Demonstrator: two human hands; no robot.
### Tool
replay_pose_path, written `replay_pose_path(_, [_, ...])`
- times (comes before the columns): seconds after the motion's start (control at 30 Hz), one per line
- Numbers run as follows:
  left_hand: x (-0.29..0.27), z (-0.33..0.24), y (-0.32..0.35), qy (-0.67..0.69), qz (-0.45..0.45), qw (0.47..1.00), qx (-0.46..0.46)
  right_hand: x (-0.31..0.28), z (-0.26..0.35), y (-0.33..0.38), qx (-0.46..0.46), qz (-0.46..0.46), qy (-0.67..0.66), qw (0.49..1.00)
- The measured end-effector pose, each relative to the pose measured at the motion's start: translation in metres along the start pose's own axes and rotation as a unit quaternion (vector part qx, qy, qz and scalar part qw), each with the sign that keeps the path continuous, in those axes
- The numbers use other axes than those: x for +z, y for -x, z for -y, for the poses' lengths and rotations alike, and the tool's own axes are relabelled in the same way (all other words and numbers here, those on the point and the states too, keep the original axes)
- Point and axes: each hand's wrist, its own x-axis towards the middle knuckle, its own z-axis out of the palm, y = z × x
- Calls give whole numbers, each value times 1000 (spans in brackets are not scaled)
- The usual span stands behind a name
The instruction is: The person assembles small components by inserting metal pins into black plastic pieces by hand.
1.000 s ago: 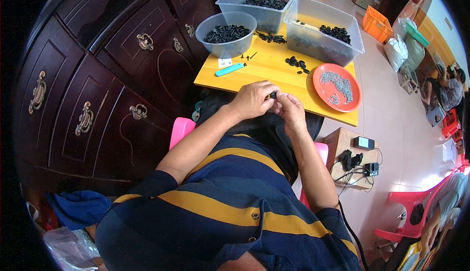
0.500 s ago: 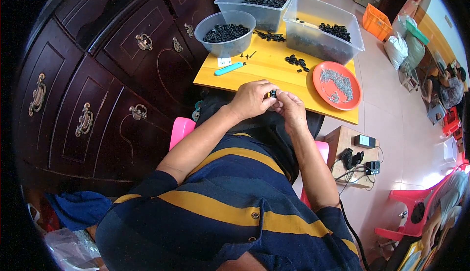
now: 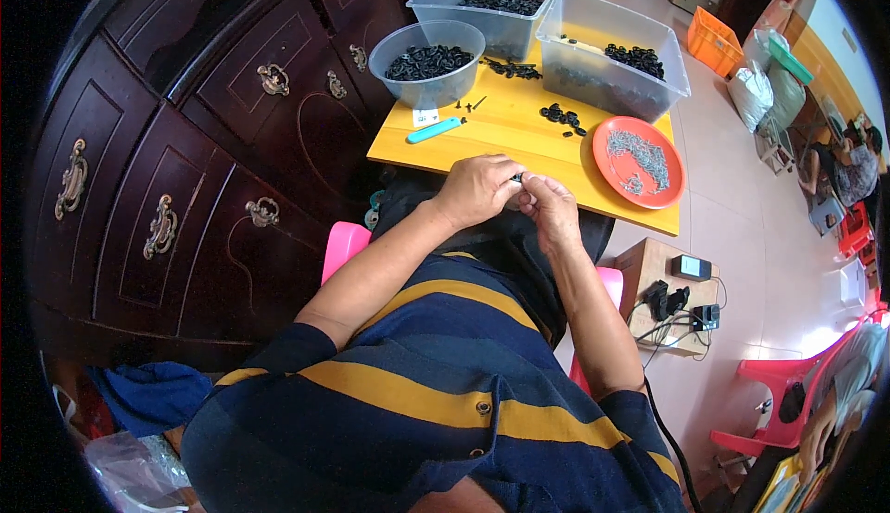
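My left hand (image 3: 476, 190) and my right hand (image 3: 552, 205) meet at the front edge of the yellow table (image 3: 519, 138). Pinched between their fingertips is a small black plastic part (image 3: 517, 178), mostly covered by fingers. Both hands are closed on it. Right of them lies an orange-red plate (image 3: 604, 163) with many thin silvery metal pieces (image 3: 640, 156). A loose group of black oval parts (image 3: 561, 117) rests beyond my right hand. Past my left hand lie a turquoise-handled tool (image 3: 433, 131) and a few small dark pieces (image 3: 469, 106).
A clear round tub (image 3: 422, 96) and two clear bins (image 3: 445, 22) (image 3: 616, 94) of black parts stand at the table's back. Dark drawers (image 3: 199, 207) rise on my left. A box (image 3: 681, 323) with cabled devices sits at right. Other people sit far right, near a pink chair (image 3: 774, 392).
The black part has turned or sunk between my fingertips, and less of it shows. My hands stay in nearly the same place.
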Motion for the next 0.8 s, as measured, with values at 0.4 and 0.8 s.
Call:
replay_pose_path(0.4, [-1, -9, -3, 63, -35, 997, -34, -7, -1, -5, -3, 28, -26, 999])
replay_pose_path(0.8, [-4, -9, -4, 50, -34, 998, -18, -1, 1, 0, -3, -3, -26, 1000])
